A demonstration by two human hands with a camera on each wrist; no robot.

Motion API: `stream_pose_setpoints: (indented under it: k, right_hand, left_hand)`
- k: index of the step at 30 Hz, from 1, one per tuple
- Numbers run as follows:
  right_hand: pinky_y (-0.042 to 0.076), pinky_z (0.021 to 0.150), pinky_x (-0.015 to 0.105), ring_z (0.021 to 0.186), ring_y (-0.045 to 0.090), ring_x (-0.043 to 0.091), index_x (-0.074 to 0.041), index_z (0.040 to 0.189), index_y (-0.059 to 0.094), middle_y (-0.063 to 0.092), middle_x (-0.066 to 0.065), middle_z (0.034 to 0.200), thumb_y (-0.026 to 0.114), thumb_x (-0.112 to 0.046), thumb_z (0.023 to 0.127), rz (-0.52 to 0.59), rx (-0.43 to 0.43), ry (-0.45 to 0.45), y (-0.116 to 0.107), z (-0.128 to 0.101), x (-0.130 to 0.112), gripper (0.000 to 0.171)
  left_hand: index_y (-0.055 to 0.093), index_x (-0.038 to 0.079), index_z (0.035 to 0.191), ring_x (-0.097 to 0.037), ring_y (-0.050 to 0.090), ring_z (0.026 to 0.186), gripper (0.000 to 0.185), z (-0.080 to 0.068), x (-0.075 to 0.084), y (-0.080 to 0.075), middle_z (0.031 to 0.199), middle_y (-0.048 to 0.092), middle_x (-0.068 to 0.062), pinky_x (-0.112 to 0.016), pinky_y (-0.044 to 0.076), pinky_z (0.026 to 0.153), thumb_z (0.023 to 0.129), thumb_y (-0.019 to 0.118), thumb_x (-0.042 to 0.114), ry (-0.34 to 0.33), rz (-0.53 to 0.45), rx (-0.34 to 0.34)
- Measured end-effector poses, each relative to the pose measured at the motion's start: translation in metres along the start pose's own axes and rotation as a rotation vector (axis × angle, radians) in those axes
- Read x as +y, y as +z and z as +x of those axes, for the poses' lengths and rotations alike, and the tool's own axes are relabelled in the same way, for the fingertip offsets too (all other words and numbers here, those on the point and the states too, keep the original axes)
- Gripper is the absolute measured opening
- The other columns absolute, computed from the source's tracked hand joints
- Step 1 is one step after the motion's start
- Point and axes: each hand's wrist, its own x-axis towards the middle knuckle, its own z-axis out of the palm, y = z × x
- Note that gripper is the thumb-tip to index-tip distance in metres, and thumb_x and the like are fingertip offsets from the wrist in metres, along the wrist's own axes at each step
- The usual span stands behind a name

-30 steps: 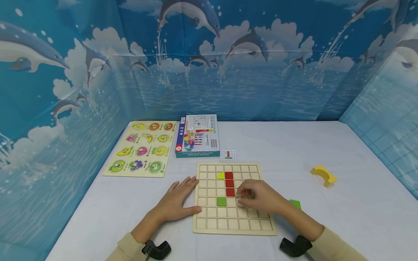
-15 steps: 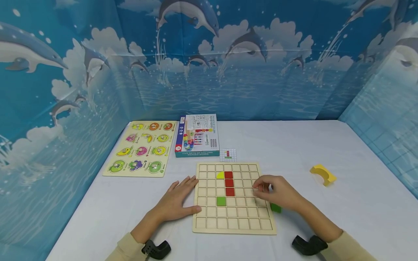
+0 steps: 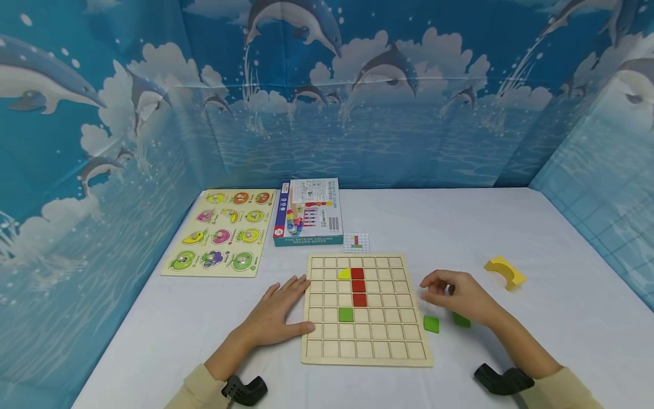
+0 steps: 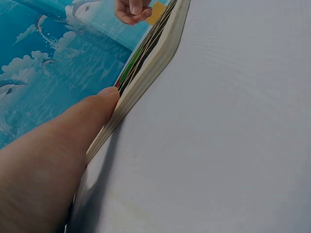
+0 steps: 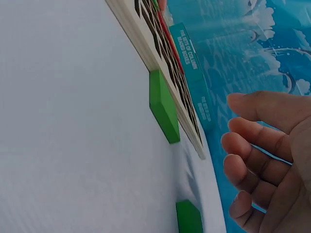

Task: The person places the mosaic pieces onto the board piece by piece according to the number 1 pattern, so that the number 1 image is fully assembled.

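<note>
A wooden grid board [image 3: 367,355] lies on the table. Three red squares [image 3: 359,287] stand in a column on it, with a yellow quarter-round piece [image 3: 344,274] left of the top one and a green square [image 3: 346,314] lower left. My left hand [image 3: 273,318] rests at the board's left edge, its fingers extended and thumb touching the rim. Off the board's right side hovers my right hand [image 3: 460,292], fingers loosely bent, nothing between them in the right wrist view. Below it lie two green blocks, a nearer block [image 3: 431,324] beside the board and another block [image 3: 461,320] partly behind the hand.
A small pattern card [image 3: 356,242] lies just beyond the board. Behind it is a bead-set box [image 3: 311,213], with a fruit puzzle board [image 3: 219,233] to its left. A yellow arch block [image 3: 506,273] sits at the right. A dolphin-print curtain [image 3: 327,142] surrounds the table.
My right hand has moved rightward from over the board to beyond its right edge, uncovering the grid and the nearer green block. The left hand and the pieces on the grid stay put.
</note>
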Motion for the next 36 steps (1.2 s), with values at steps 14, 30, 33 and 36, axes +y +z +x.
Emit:
stream_pose_setpoints:
  k: [14, 30, 33, 36]
  right_hand:
    - [0.041, 0.057, 0.023, 0.068, 0.050, 0.010, -0.007, 0.095, 0.067, 0.056, -0.001, 0.076, 0.076, -0.019, 0.085, 0.032, -0.212, 0.153, -0.029, -0.010, 0.024, 0.018]
    - [0.040, 0.060, 0.026, 0.074, 0.048, 0.015, -0.007, 0.097, 0.064, 0.052, 0.004, 0.081, 0.088, -0.026, 0.069, 0.023, -0.361, 0.230, -0.039, -0.017, 0.031, 0.042]
    - [0.042, 0.060, 0.026, 0.073, 0.048, 0.014, -0.006, 0.095, 0.063, 0.052, 0.004, 0.081, 0.088, -0.025, 0.069, 0.035, -0.352, 0.227, -0.040, -0.018, 0.032, 0.041]
    - [0.042, 0.060, 0.026, 0.072, 0.047, 0.014, -0.006, 0.093, 0.062, 0.052, 0.004, 0.080, 0.088, -0.024, 0.069, 0.037, -0.335, 0.217, -0.039, -0.017, 0.032, 0.040]
  left_hand:
    - [0.027, 0.016, 0.156, -0.018, 0.015, 0.147, 0.093, 0.000, 0.001, -0.001, 0.160, 0.024, 0.002, -0.047, 0.009, 0.117, 0.085, 0.057, 0.068, -0.006, 0.001, -0.006]
    - [0.027, 0.016, 0.156, -0.019, 0.016, 0.147, 0.093, 0.000, 0.001, 0.000, 0.160, 0.024, 0.001, -0.048, 0.010, 0.117, 0.085, 0.057, 0.069, -0.001, -0.001, 0.005]
    - [0.028, 0.014, 0.155, -0.021, 0.017, 0.147, 0.093, -0.001, 0.002, -0.001, 0.160, 0.025, -0.001, -0.049, 0.011, 0.116, 0.085, 0.058, 0.068, 0.004, -0.007, 0.010]
    - [0.029, 0.014, 0.155, -0.021, 0.017, 0.147, 0.092, -0.001, 0.001, 0.000, 0.160, 0.025, -0.001, -0.050, 0.011, 0.116, 0.085, 0.057, 0.067, 0.005, -0.005, 0.009]
